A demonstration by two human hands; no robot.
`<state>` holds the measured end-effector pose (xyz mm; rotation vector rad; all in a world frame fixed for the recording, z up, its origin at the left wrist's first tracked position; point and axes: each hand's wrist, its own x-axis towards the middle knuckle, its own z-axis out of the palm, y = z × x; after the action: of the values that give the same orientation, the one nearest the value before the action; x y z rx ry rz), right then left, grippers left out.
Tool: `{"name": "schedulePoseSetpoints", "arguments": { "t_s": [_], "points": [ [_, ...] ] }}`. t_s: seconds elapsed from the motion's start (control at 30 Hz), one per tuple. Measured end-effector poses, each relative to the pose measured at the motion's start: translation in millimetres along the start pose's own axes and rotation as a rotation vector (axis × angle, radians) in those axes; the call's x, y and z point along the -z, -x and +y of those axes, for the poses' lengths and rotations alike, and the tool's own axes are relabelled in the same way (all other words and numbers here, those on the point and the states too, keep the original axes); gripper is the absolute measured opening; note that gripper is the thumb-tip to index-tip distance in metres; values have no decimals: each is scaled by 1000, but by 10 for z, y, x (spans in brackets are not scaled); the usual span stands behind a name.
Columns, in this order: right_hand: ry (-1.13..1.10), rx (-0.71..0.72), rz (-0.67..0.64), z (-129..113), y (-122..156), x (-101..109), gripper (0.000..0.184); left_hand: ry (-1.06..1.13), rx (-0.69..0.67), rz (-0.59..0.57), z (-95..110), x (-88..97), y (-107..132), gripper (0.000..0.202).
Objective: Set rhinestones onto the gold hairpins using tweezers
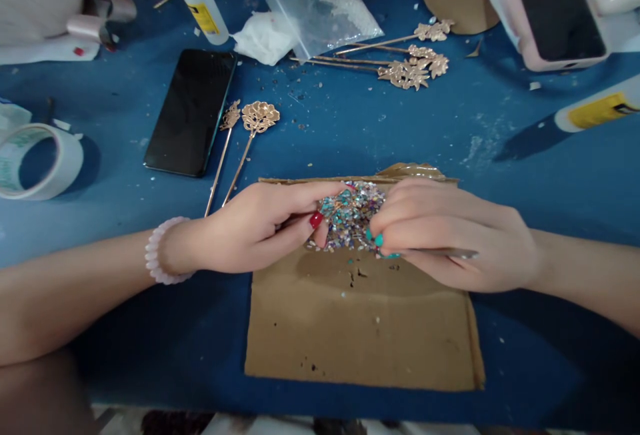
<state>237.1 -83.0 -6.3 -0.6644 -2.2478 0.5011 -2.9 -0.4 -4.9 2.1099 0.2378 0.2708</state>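
Note:
Over a heap of small multicoloured stone chips (pixel 361 218), my left hand (pixel 260 225) is closed, thumb and forefinger around a gold-coloured ornament with turquoise stones (pixel 343 201). Its lower part is hidden by the fingers. My right hand (pixel 450 231) comes in from the other side, fingers pinched close to the chips. A thin metal tool (pixel 465 254) lies in its grip, its rounded end showing past the fingers; its working tip is hidden. Turquoise spots show at the right fingertips, and I cannot tell nails from stones. Beneath everything is a cardboard sheet (pixel 360 335).
Gold flower hair sticks (pixel 260 117) lie beside a black phone (pixel 193 111); several more hair sticks (pixel 407 73) are farther back. Around them are a zip bag (pixel 330 18), a glue bottle (pixel 203 5), another bottle (pixel 597 105), a tape roll (pixel 67 161) and a pink-cased device (pixel 555 11).

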Motion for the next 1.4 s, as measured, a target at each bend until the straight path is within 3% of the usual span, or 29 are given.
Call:
{"name": "schedulePoseSetpoints", "arguments": {
  "t_s": [0.7,1.4],
  "points": [
    [1,-37,15,-13,13,-23,16,15,14,-15,-4,-3,13,57],
    [-11,-164,-41,-201,44,159,12,-27,2,15,-40,-18,30,64]
  ]
}}
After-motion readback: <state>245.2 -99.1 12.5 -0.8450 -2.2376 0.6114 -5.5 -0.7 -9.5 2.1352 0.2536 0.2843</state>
